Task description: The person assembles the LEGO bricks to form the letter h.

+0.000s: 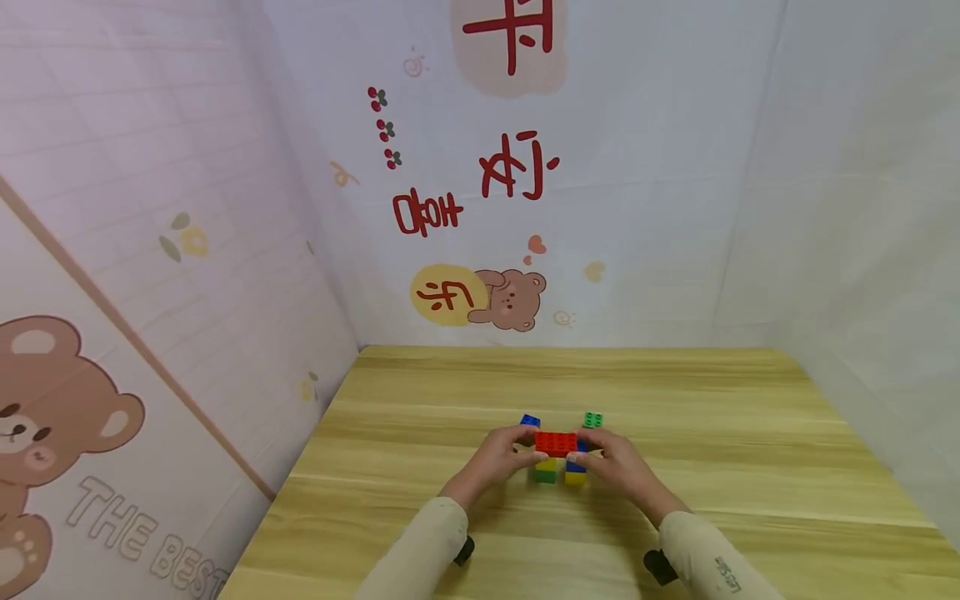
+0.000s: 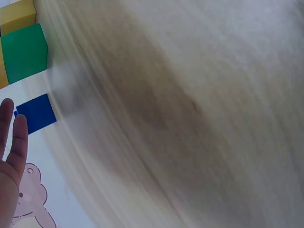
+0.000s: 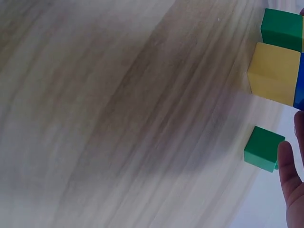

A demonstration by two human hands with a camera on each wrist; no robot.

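Observation:
A long red toy brick [image 1: 556, 444] with studs on top is held level between both hands in the head view. My left hand [image 1: 497, 454] pinches its left end with thumb and fingers. The right end is pinched likewise by my right hand [image 1: 617, 460]. Below the red brick are two short stacks: a yellow brick above a green brick [image 1: 546, 477] on the left, and a blue brick above a yellow brick [image 1: 575, 479] on the right. Whether the red brick touches them cannot be told. Neither wrist view shows the red brick.
Behind the left hand lies a blue brick [image 1: 530, 420]; a small green brick [image 1: 593, 419] lies behind the right hand. Everything rests on a wood-grain table [image 1: 420, 392]. Printed cloth walls [image 1: 645, 208] stand at its back and sides.

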